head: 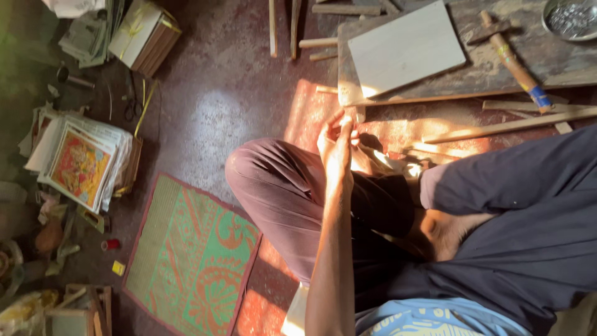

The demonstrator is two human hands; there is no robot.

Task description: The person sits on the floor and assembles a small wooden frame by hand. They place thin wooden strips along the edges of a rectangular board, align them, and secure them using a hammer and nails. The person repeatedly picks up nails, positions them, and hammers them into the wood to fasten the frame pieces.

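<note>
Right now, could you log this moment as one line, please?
hands: together above knee, fingertips pinched | held item: unclear | hammer: untouched

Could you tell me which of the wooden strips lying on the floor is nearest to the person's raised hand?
The thin strip running along the lower edge of the dark board, just above the hand. The longer pale strip lies farther right; the upright pair lies farther up.

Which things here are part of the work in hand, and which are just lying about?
In hand or close by: left hand, fingers pinched together; grey board; hammer; wooden strips; bowl of small metal bits.

Lying about: picture stack, green mat, tied bundle, red spool.
</note>
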